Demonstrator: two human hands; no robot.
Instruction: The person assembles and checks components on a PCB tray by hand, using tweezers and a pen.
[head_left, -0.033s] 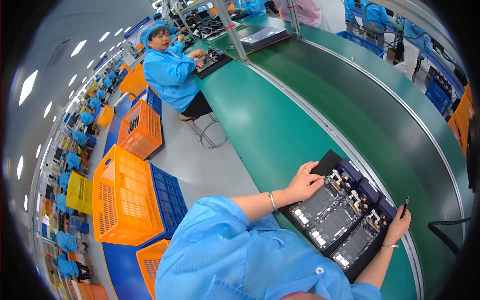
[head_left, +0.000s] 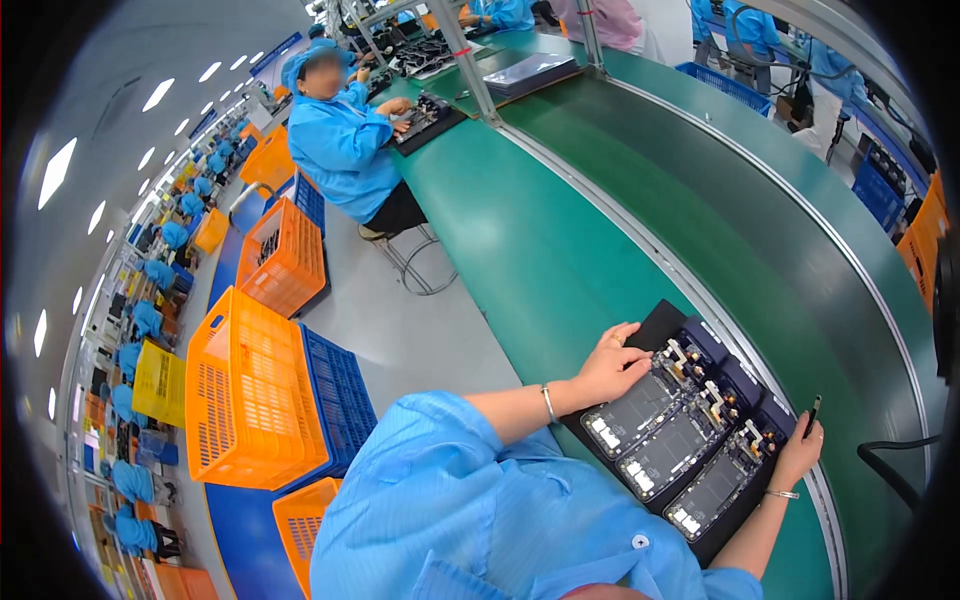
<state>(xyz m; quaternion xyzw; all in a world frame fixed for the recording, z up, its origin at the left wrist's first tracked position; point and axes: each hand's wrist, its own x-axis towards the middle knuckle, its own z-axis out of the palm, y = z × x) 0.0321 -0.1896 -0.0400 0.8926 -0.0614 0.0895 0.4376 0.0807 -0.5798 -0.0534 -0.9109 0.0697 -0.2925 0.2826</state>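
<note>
Three open electronic devices with dark circuit boards lie side by side on a black mat at the lower right: the left device, the middle device and the right device. Small connectors and dark blue parts line their far ends. My left hand rests at the far left corner of the left device, thumb and fingers apart, fingertips at its edge. My right hand is closed round a slim dark pen-like tool, beside the right device. The tool's tip points up, off the boards.
A metal rail runs along the green bench beyond the mat. A black cable curves in at right. Orange crates and a blue crate stand at left. A co-worker sits farther along the bench.
</note>
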